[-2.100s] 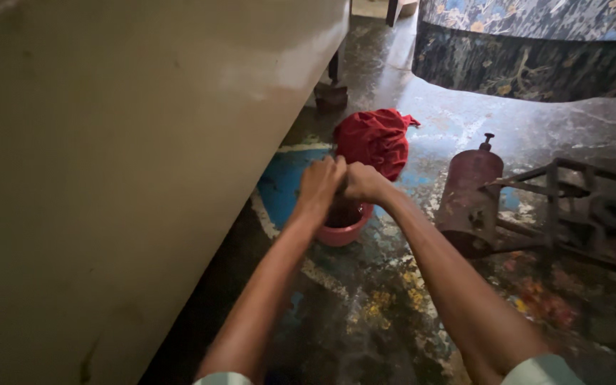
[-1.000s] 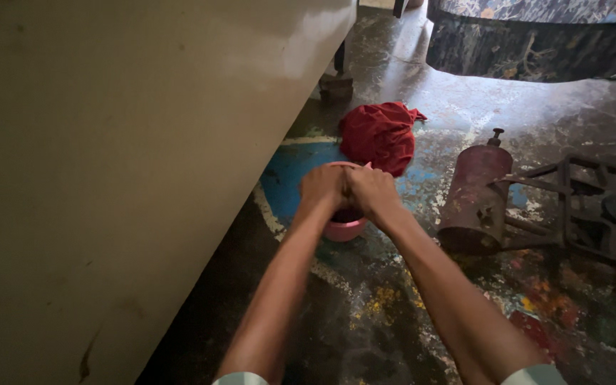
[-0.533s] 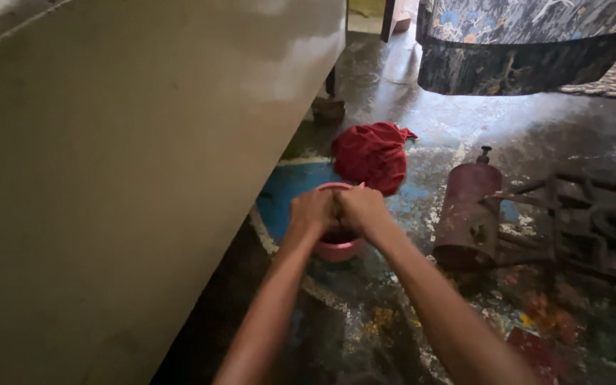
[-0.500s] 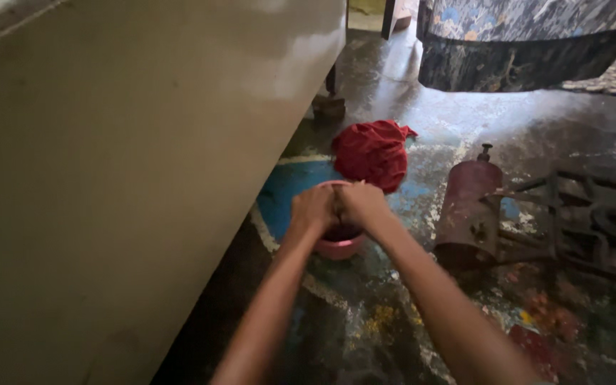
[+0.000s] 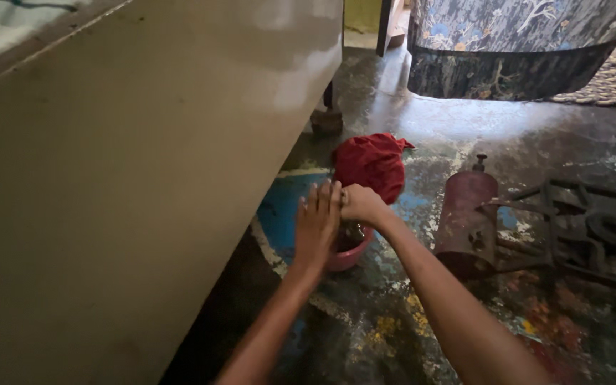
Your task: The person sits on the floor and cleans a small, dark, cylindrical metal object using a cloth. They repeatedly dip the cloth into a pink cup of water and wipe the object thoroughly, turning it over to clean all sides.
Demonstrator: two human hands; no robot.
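Note:
A small pink bowl with dark liquid stands on the painted floor. Both hands are over it. My left hand is flat, its fingers straight and together, pressed against my right hand. My right hand is closed in a fist above the bowl; what it grips is hidden. A crumpled red cloth lies on the floor just behind the bowl.
A large pale slab or tabletop fills the left side, close to my left arm. A rusty red metal cylinder and a dark iron burner frame lie on the floor at the right. A patterned blue cloth hangs at the back.
My left hand has opened from a fist to flat, straight fingers against my right fist. The view has tilted up a little; bowl and cloth have not moved.

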